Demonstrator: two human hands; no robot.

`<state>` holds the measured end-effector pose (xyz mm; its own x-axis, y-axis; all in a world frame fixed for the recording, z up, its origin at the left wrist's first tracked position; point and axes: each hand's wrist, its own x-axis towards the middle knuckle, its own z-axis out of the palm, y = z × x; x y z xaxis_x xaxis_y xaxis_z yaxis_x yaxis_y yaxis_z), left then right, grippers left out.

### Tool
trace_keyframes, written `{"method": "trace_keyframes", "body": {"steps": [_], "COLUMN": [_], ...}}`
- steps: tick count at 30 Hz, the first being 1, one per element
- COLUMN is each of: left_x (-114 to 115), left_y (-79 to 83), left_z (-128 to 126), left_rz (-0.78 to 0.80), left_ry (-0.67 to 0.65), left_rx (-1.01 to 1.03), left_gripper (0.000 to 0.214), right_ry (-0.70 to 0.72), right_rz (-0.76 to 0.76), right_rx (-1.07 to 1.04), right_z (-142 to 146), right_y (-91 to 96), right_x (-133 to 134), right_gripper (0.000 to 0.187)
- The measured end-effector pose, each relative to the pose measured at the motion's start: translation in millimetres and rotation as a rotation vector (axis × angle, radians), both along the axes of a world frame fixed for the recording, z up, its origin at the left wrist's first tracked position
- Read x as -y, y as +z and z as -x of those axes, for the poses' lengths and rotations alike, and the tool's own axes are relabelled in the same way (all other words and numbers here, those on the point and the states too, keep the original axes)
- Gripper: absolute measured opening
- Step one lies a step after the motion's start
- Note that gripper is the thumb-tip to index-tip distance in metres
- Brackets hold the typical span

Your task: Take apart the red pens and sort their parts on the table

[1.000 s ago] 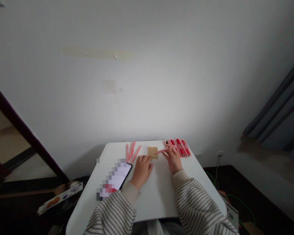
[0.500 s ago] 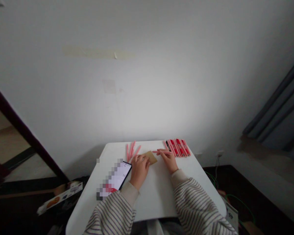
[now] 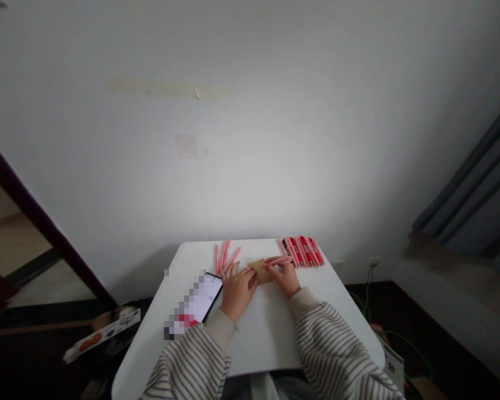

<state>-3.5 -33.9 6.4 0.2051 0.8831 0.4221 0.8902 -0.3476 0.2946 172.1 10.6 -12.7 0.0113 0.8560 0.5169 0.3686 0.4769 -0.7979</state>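
A small piece of brown paper lies on the white table between my two hands. My left hand is at its left edge, holding it with the thumb and some fingertips while other fingers are spread. A pink pen is pinched in my right hand, its tip end pointing left over the paper. Whether the tip touches the paper is too small to tell. Several loose pink pens lie just beyond my left hand. A phone with a lit screen, partly pixelated, rests left of that hand.
A row of pink and red pens, one with a black part, lies at the table's far right. The white table stands against a grey wall. Boxes and green cables are on the floor beside it.
The brown paper has turned and shifted slightly right. My right hand has moved left, bringing the pen over it. My left hand's fingers have spread and shifted on the paper's edge.
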Motion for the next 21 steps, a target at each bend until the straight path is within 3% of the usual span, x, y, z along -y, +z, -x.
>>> {"method": "trace_keyframes", "body": {"steps": [21], "left_x": [1.5], "left_y": [1.7], "left_z": [-1.1], "left_rz": [0.043], "left_ry": [0.031], "left_rx": [-0.004], "left_gripper": [0.025], "right_ry": [-0.02], "right_rz": [0.009], "right_rx": [0.117], "right_z": [2.3], "right_y": [-0.5], "right_x": [0.0], "right_gripper": [0.015]}}
